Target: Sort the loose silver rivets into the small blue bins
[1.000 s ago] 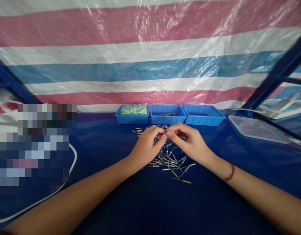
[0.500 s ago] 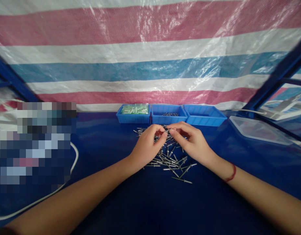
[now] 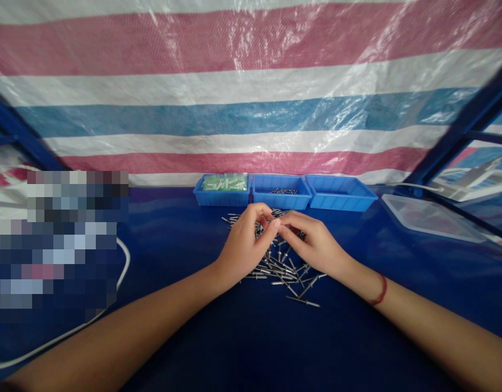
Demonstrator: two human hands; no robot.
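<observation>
My left hand (image 3: 251,237) is closed in a pinch, thumb against fingers. Its fingertips touch those of my right hand (image 3: 310,237), which is pinched too. Between them is a pop rivet, almost wholly hidden by the fingers now. Below and behind both hands spreads a loose pile of silver pop rivets (image 3: 277,267), with thin stems and flanged heads pointing in many directions. One stray rivet (image 3: 303,301) lies at the near edge of the pile.
Behind the pile stand three blue bins: the left bin (image 3: 199,195) holds green-and-white packets, the middle bin (image 3: 261,201) several rivets, the right bin (image 3: 341,203) shows none. A clear plastic lid (image 3: 433,218) lies right. A white cable (image 3: 126,261) curves left, beside a blurred-out area.
My right hand has moved left and slightly down, so its fingertips now meet my left hand's. The rivet seen between the fingertips is now mostly covered. The pile looks unchanged.
</observation>
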